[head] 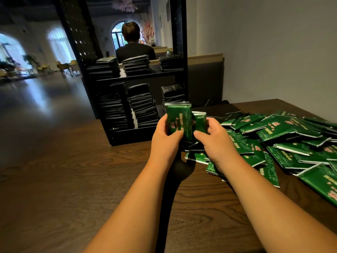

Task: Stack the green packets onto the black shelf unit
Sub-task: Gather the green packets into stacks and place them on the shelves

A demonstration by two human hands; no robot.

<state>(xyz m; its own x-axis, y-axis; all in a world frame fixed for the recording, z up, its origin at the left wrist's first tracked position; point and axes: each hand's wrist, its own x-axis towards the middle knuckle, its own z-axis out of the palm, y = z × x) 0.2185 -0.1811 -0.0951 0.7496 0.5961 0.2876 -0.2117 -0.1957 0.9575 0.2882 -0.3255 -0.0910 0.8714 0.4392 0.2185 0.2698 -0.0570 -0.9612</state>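
Green packets (179,120) upright, gripped between left hand (165,136) and right hand (216,138), loose pile (284,143) just right.

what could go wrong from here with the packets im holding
1. The bundle of packets pinched between the left hand and right hand is uneven, some sitting lower, so a few may slip out onto the table.
2. The lower stacks in the black shelf unit look tall and ragged; adding more might topple them.

Both forearms extended forward; left hand (165,133) and right hand (215,137) curled, gripping, thumbs up.
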